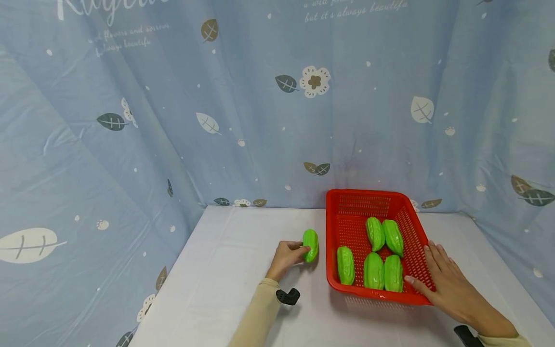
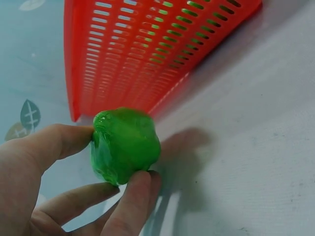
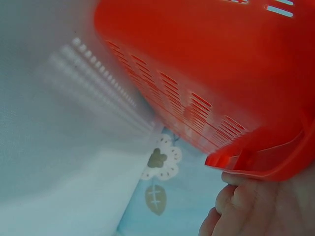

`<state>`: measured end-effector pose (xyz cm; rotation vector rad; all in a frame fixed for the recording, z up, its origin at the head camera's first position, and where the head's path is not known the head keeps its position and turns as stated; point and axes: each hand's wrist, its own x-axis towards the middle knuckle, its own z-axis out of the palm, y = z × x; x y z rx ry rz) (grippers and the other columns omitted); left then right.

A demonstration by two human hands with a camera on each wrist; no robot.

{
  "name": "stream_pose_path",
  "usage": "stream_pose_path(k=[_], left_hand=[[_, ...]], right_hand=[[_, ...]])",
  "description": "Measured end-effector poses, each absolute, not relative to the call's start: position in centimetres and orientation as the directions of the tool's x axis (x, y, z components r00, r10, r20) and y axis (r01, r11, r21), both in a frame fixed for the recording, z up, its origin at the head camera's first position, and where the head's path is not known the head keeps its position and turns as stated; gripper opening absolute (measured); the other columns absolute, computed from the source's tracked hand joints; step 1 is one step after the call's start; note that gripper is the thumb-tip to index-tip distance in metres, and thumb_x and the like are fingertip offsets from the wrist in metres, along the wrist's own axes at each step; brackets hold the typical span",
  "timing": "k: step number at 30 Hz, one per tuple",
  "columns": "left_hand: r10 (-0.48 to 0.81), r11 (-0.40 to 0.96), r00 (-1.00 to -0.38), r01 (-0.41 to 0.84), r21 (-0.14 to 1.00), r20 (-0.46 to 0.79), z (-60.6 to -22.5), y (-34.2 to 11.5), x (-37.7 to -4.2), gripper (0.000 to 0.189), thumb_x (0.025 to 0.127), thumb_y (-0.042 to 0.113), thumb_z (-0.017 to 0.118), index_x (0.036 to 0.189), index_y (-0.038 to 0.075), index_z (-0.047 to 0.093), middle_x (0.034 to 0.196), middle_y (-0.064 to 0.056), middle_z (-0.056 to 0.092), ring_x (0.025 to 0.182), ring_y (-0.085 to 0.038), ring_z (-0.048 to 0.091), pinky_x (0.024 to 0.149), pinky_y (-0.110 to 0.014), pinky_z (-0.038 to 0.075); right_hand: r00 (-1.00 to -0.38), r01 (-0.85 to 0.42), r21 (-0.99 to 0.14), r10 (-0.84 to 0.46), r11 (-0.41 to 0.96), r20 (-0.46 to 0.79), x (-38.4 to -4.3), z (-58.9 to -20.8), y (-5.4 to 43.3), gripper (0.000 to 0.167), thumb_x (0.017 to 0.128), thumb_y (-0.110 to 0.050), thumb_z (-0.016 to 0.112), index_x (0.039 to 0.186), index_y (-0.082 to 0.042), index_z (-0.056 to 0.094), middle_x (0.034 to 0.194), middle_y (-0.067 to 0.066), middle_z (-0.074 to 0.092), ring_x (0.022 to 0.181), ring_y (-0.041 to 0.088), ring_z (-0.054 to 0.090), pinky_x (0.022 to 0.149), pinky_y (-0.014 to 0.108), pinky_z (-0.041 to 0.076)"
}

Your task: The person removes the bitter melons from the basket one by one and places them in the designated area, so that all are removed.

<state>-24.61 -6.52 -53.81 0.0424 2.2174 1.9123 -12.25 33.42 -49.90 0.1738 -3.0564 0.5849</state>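
My left hand (image 1: 287,260) pinches a bright green, ridged bitter melon (image 1: 310,245) between thumb and fingers, left of the red basket (image 1: 368,292). In the left wrist view the bitter melon (image 2: 125,146) shows end-on, close to the basket's slotted wall (image 2: 133,59). Several similar bitter melons (image 1: 374,271) lie inside the basket, at its front and right. My right hand (image 1: 453,289) rests against the basket's right rim, its fingers extended and the thumb over the edge. The right wrist view shows the fingers (image 3: 241,206) touching the rim, partly cut off by the frame.
The basket stands on a white-covered table (image 1: 234,246), towards its right side. A blue curtain (image 1: 260,120) with leaf and flower prints hangs behind the table and along its sides. A black strap piece (image 1: 288,296) sits at the left wrist.
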Motion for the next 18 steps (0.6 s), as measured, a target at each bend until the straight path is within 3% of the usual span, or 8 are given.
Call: stream_pose_path(k=[5, 12, 18], left_hand=[[0.149, 0.189, -0.979, -0.108, 0.976, -0.138, -54.11, -6.23, -24.51, 0.047, 0.091, 0.015, 0.076, 0.126, -0.014, 0.065, 0.121, -0.030, 0.071, 0.092, -0.025, 0.078, 0.080, -0.032, 0.065], [0.133, 0.234, -0.984, -0.082, 0.969, -0.115, -54.18, -5.96, -24.20, 0.045, 0.090, 0.013, 0.077, 0.124, -0.014, 0.067, 0.120, -0.030, 0.072, 0.092, -0.027, 0.078, 0.079, -0.032, 0.065], [0.132, 0.294, -0.987, -0.049, 0.955, -0.091, -54.27, -5.88, -24.31, 0.044, 0.090, 0.017, 0.078, 0.122, -0.011, 0.070, 0.118, -0.027, 0.074, 0.091, -0.024, 0.078, 0.076, -0.029, 0.065]], right_hand=[[-0.994, -0.107, -0.367, -0.099, 0.924, 0.041, -12.27, -49.94, 33.41, 0.108, 0.100, -0.062, 0.052, 0.158, 0.016, 0.006, 0.165, 0.042, 0.004, 0.156, 0.054, -0.010, 0.124, 0.072, -0.010], [-0.994, -0.108, -0.359, -0.098, 0.927, 0.047, -12.39, -49.78, 33.37, 0.106, 0.101, -0.061, 0.052, 0.158, 0.017, 0.007, 0.165, 0.042, 0.005, 0.156, 0.054, -0.008, 0.122, 0.061, -0.022], [-0.994, -0.112, -0.360, -0.101, 0.926, 0.050, -12.32, -49.79, 33.36, 0.106, 0.101, -0.061, 0.052, 0.158, 0.017, 0.007, 0.165, 0.042, 0.005, 0.156, 0.055, -0.007, 0.122, 0.061, -0.022]])
